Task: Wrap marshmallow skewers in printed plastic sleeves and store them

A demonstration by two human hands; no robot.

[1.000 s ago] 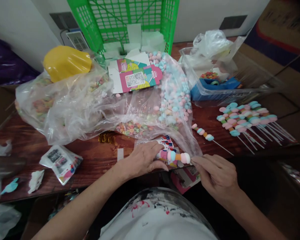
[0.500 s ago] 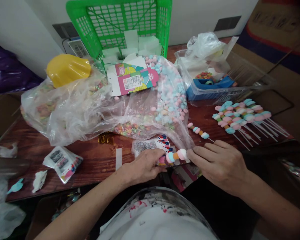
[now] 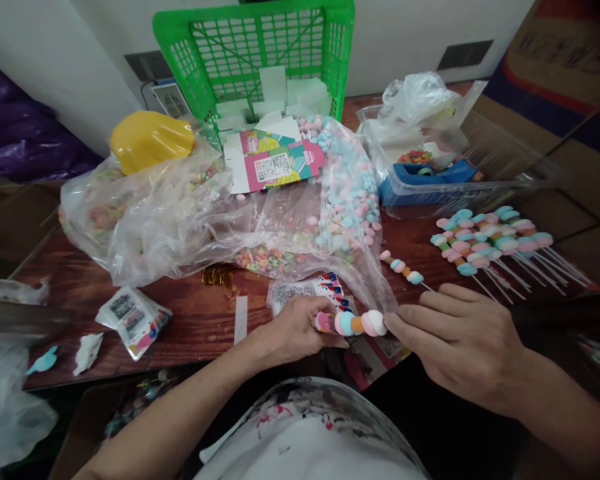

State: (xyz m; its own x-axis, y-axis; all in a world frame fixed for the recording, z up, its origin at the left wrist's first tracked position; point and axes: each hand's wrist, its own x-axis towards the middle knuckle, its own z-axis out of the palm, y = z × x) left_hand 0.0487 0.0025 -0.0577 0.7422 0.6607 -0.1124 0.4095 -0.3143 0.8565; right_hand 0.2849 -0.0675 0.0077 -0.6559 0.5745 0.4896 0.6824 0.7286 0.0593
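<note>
A skewer of pink, blue, orange and white candies (image 3: pixel 356 325) lies level between my hands, near the table's front edge. My left hand (image 3: pixel 303 330) is closed round its left end, where a pink printed wrapper shows. At the right end, my right hand (image 3: pixel 453 340) has its fingers pinched together beside the white candy. A single finished-looking skewer (image 3: pixel 401 267) rests on the table behind my right hand. Farther right lies a pile of candy skewers (image 3: pixel 490 239) with white sticks. Behind my left hand are printed plastic sleeves (image 3: pixel 300 291).
Large clear bags of candies (image 3: pixel 155 213) cover the middle and left, with printed cards (image 3: pixel 275 163) on top. Behind stands a green basket (image 3: pixel 255 17). A clear tub (image 3: pixel 430 193) is at back right, printed packets (image 3: pixel 133 317) at left.
My right hand has moved slightly right and down, and more candy shows between my hands. The whole view has shifted a little, so table items appear farther right.
</note>
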